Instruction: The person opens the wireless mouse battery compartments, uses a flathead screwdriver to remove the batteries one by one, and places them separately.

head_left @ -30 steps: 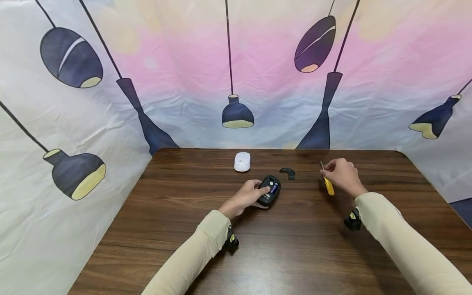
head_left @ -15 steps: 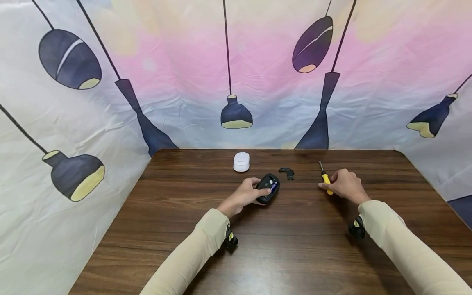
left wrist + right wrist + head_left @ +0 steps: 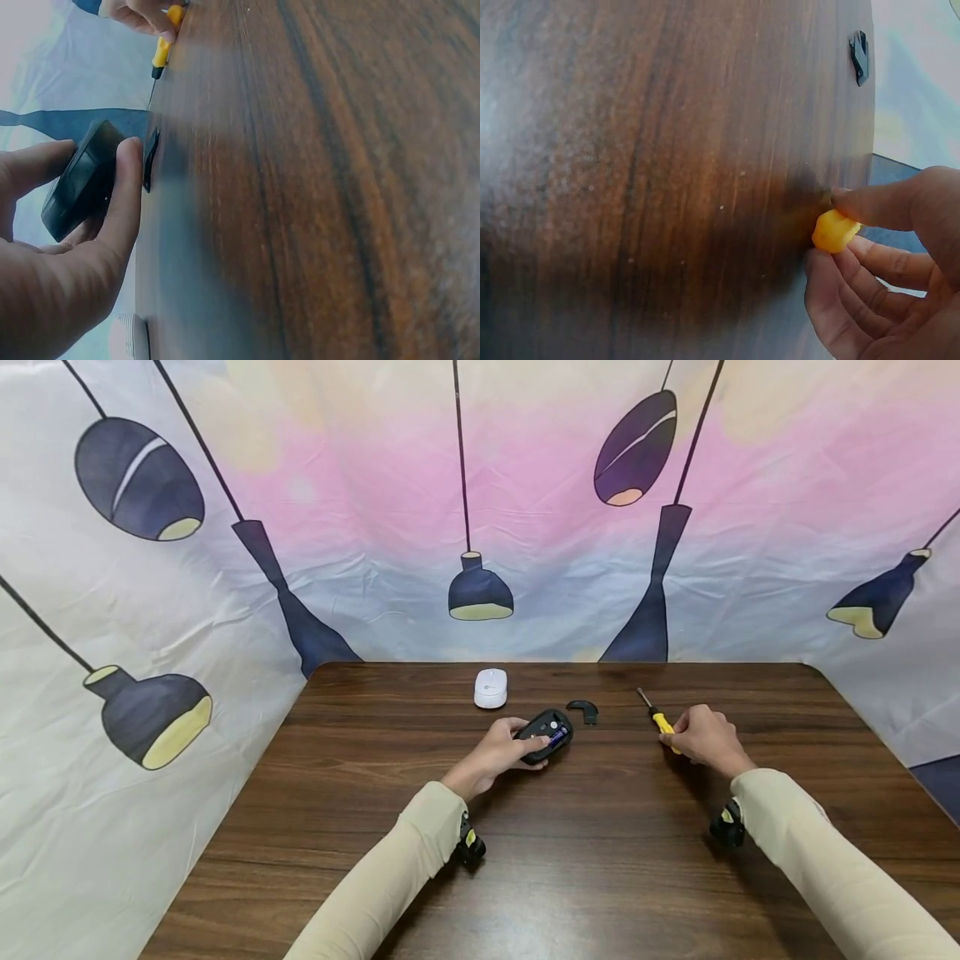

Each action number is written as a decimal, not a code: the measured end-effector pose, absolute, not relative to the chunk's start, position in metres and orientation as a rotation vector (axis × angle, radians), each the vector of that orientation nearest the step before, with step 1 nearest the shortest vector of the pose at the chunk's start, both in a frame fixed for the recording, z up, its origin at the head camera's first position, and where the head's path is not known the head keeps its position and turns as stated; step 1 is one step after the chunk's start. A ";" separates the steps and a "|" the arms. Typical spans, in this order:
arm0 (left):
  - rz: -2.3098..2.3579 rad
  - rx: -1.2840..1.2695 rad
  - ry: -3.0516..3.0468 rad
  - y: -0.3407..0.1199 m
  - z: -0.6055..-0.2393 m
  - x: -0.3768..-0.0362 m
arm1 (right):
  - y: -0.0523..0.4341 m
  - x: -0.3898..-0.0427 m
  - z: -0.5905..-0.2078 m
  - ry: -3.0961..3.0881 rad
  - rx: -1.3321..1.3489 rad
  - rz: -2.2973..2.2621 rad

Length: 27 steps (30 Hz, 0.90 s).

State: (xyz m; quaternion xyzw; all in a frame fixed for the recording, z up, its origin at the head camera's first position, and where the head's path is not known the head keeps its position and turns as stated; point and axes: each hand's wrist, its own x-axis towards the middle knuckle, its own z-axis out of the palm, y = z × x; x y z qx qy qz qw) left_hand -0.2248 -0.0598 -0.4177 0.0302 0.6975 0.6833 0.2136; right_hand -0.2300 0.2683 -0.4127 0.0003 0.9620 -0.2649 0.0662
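- The black mouse [image 3: 546, 735] lies upside down on the wooden table [image 3: 570, 860], a little in front of the middle, with its battery bay open, and a battery with a blue-violet label shows inside it.
- The left hand [image 3: 501, 753] holds this mouse: in the left wrist view the thumb and the fingers [image 3: 124, 199] are curled around its body, and it looks a little raised on one side.
- I think the battery can fall out if the hand tips the mouse more, because nothing covers the bay.
- The small black cover [image 3: 583, 709] lies apart from the mouse, just behind it on the table; a sleeve or a hand that passes there can push it away.
- The right hand [image 3: 701, 739] pinches the yellow handle of the screwdriver [image 3: 657, 718] between thumb and curled fingers [image 3: 870, 206]; the metal tip points away from the person, toward the backdrop.
- The grip is only on the end of the handle, so in my judgement the tool can slip or roll, and the tip can scratch the wood.
- Both forearms come in low from the near edge, the wrists close above the table, the two hands well apart.
- A white mouse [image 3: 491, 687] rests farther back, touched by nothing.
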 end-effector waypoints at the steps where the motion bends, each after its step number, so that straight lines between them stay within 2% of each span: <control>1: 1.901 0.085 1.938 -0.060 -0.417 -0.225 | 0.269 -0.230 -0.413 2.915 -0.011 -0.794; 27: 2.003 0.079 1.822 -0.063 -0.421 -0.227 | 0.266 -0.226 -0.373 3.104 -0.307 -0.975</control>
